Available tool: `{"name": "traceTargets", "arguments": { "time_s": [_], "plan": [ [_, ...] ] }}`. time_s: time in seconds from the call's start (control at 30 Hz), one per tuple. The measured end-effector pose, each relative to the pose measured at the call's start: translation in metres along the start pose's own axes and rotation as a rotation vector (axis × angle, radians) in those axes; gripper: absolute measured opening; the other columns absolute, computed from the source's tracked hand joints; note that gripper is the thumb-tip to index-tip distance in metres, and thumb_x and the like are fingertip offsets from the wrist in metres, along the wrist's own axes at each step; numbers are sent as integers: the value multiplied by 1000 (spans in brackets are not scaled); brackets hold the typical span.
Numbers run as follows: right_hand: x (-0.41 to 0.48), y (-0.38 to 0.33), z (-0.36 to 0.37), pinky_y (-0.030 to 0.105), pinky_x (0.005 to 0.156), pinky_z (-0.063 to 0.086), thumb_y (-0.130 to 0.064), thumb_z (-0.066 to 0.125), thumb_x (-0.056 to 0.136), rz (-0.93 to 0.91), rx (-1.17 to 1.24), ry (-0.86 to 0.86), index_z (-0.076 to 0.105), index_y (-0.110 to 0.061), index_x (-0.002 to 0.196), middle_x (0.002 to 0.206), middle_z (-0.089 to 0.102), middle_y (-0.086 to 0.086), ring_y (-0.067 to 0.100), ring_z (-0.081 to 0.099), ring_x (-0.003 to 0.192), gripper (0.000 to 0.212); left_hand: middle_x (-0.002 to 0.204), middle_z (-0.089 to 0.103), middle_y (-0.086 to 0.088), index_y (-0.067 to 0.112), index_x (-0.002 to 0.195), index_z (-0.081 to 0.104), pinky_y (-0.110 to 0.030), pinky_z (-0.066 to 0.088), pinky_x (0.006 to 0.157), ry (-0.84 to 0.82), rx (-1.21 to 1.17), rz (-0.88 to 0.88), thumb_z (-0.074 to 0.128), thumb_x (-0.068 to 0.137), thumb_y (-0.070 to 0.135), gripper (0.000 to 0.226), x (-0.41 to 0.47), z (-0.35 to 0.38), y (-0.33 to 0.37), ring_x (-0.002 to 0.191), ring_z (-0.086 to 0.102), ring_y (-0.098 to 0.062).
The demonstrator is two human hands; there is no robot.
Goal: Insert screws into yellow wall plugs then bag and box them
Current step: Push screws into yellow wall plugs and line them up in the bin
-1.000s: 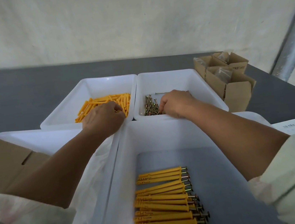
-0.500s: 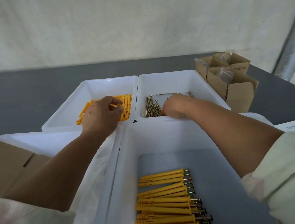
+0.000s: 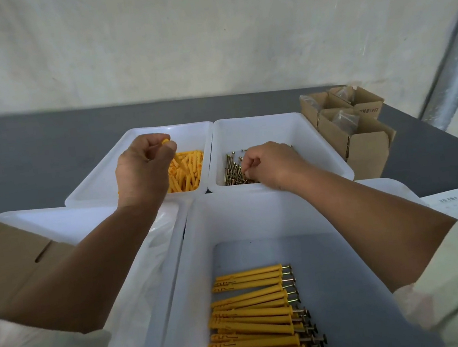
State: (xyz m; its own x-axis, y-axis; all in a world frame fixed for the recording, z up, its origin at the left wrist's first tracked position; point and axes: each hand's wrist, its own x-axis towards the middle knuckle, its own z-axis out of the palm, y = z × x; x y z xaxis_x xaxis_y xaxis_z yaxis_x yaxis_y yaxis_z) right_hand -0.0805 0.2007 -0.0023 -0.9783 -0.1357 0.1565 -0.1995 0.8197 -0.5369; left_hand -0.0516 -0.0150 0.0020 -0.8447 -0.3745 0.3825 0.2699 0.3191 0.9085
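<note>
A yellow wall plug (image 3: 165, 141) is pinched in the left grip (image 3: 143, 169), held above the loose plugs (image 3: 188, 171) in the far-left white tray (image 3: 102, 186). In the neighbouring tray (image 3: 303, 132), the right grip (image 3: 269, 162) curls down into the screws (image 3: 233, 170); whether it has one I cannot tell. Nearer, assembled plugs (image 3: 253, 314) lie in rows in a big bin (image 3: 227, 219). Open cardboard boxes (image 3: 363, 145) sit to the right on the grey desk (image 3: 32, 157).

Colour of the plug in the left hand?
Yellow-orange; plug pinched in the left hand, clearest in head view.
</note>
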Motion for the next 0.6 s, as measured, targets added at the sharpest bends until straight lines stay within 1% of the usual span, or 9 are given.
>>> {"name": "traceTargets", "arguments": {
  "time_s": [0.03,0.1,0.13,0.2,0.23,0.3,0.4,0.5,0.6],
  "plan": [
    [-3,0,-1,25,75,46,-16,62,90,-8,33,32,64,-32,79,78,57,-17,16,59,93,20,79,71,7,35,87,67,-26,53,71,16,-40,10,66,89,28,7,0,0,4,82,69,-12],
    [-6,0,-6,26,71,48,-18,60,91,-7,149,104,63,-31,79,82,61,-13,17,61,87,18,80,70,3,32,86,67,-31,56,79,35,-126,43,64,91,24,9,0,0,14,83,70,-13],
    [-8,-1,-10,29,74,52,-19,59,91,8,241,143,62,-30,79,85,64,-9,20,64,86,17,80,70,2,30,85,67,-33,57,81,38,-161,56,63,91,22,11,-1,0,20,82,70,-14],
    [-13,-4,-21,40,78,59,-17,58,91,42,410,224,62,-27,80,90,69,0,23,68,85,16,78,70,1,25,84,66,-32,58,78,5,-246,43,59,94,19,13,-3,1,31,83,71,-17],
    [-16,-6,-27,40,75,60,-16,57,91,54,480,251,62,-26,81,91,70,3,23,70,83,15,77,70,0,21,86,65,-29,58,73,-41,-305,7,58,96,18,13,-6,2,36,83,72,-18],
    [-24,-11,-37,34,63,61,-13,55,93,79,634,281,62,-24,84,91,71,5,19,71,75,16,77,66,-2,14,89,64,-27,57,65,-178,-408,-118,56,98,17,12,-15,6,46,79,73,-18],
    [-39,-17,-44,30,52,58,-12,55,95,125,827,286,59,-18,87,84,71,5,17,71,61,11,74,64,-2,10,94,65,-27,56,59,-431,-348,-266,57,97,18,12,-34,16,52,69,70,-15],
    [-54,-19,-42,31,54,58,-12,54,96,166,957,247,55,-12,92,81,71,8,19,71,58,4,77,66,-1,13,94,67,-23,53,57,-649,-218,-263,56,98,19,13,-51,24,50,70,68,-11],
    [-64,-16,-39,31,58,60,-10,53,96,192,964,250,55,-7,97,79,71,8,20,72,59,3,87,70,-1,15,93,67,-22,52,58,-751,-135,-230,56,98,23,15,-58,28,49,75,69,-12]
  ]
}}
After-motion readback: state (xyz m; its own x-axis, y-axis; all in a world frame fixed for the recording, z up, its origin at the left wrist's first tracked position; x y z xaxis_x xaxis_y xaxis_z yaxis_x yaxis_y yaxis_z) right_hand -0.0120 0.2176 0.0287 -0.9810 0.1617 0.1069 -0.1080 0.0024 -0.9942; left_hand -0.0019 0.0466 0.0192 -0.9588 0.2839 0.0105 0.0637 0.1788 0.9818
